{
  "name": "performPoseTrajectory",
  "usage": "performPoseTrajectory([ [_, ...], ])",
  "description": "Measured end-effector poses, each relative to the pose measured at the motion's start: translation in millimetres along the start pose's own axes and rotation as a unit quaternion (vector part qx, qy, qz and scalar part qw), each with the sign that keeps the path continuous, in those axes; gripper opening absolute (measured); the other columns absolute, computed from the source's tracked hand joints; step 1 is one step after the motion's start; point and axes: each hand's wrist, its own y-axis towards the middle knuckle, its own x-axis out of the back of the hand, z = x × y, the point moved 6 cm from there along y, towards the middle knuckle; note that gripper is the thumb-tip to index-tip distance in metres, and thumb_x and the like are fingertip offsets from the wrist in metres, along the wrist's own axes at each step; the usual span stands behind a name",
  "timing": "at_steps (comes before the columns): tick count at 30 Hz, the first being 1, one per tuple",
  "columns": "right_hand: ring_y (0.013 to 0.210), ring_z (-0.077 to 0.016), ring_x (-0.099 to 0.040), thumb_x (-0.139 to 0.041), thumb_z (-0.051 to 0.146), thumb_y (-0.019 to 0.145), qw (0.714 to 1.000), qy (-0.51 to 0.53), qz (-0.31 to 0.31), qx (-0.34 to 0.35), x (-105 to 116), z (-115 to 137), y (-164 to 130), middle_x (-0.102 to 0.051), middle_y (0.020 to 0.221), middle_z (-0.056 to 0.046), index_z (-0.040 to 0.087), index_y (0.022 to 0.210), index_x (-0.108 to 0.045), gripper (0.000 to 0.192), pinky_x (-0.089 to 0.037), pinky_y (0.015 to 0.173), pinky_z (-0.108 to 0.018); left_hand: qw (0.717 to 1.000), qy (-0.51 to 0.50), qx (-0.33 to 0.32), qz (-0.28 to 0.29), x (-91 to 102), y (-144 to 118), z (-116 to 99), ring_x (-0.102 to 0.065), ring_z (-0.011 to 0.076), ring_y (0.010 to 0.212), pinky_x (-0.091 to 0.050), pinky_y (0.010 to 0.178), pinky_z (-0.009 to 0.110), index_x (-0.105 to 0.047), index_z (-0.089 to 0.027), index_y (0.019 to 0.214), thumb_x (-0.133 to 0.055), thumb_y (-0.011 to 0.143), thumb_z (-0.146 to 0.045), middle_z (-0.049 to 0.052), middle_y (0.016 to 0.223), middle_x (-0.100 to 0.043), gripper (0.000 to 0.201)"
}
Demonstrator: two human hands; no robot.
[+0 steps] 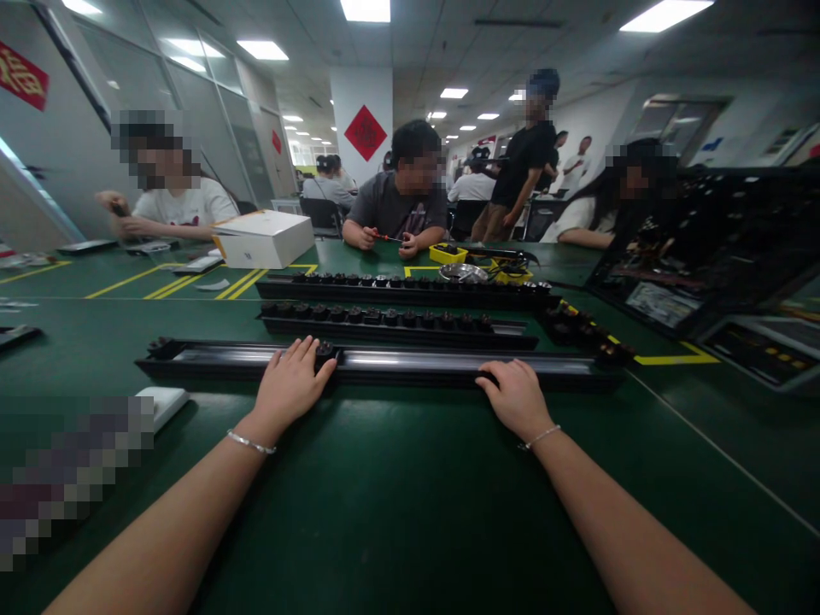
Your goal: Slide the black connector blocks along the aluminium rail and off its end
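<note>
Left hand (pixel 289 383), right hand (pixel 514 395) resting on nearest black rail (pixel 410 361).

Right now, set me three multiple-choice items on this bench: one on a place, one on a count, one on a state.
1. Where does the left hand rest?
A. on the nearest black rail
B. on the white box
C. on the yellow tray

2. How many long black rails lie across the green table?
A. one
B. three
C. five

3. How is the right hand?
A. clenched in the air
B. laid open on the nearest rail
C. holding a screwdriver

Answers: 1 A, its fingers lie over the rail by a black knob. 2 B, three lie one behind another. 3 B, it lies open on the rail and grips nothing.
</note>
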Motion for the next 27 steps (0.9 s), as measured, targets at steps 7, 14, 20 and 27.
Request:
performPoseTrajectory([
  [7,0.084,-0.0206,-0.059,-0.046,0.031,0.086,1.0,0.0,0.003,0.002,0.0,0.3,-0.3,-0.068,0.086,-0.005,0.022,0.088,-0.063,0.019,-0.032,0.097,-0.044,1.0,-0.007,-0.006,-0.001,-1.2,0.5,-0.9,-0.035,0.0287,0.134,-0.029,0.108,0.048,-0.043,-0.008,0.136,-0.024,0.091,-0.053,0.014,0.143,-0.042,0.067],
  [14,0.084,-0.0207,-0.058,-0.047,0.03,0.086,1.0,-0.001,0.001,0.0,0.5,0.4,-0.5,-0.068,0.087,-0.006,0.021,0.089,-0.064,0.02,-0.033,0.094,-0.042,1.0,0.006,-0.016,0.0,1.4,-1.7,-9.3,-0.036,0.0278,0.133,-0.029,0.108,0.045,-0.045,-0.007,0.135,-0.023,0.091,-0.052,0.014,0.143,-0.042,0.066],
  [20,0.084,-0.0205,-0.058,-0.048,0.03,0.086,1.0,-0.001,-0.007,0.003,1.2,0.6,-0.6,-0.068,0.086,-0.006,0.02,0.089,-0.065,0.02,-0.033,0.093,-0.041,1.0,0.013,-0.022,-0.001,0.8,-1.8,-11.5,-0.037,0.028,0.133,-0.03,0.108,0.045,-0.044,-0.005,0.135,-0.023,0.092,-0.052,0.015,0.143,-0.042,0.067],
  [27,0.085,-0.022,-0.058,-0.046,0.031,0.086,1.0,-0.003,0.005,-0.002,1.8,1.4,-0.2,-0.068,0.088,-0.006,0.021,0.091,-0.064,0.021,-0.036,0.085,-0.04,0.999,0.017,-0.032,0.001,2.5,-0.5,-13.0,-0.038,0.0285,0.132,-0.032,0.108,0.042,-0.048,-0.008,0.133,-0.023,0.092,-0.053,0.013,0.141,-0.046,0.065],
])
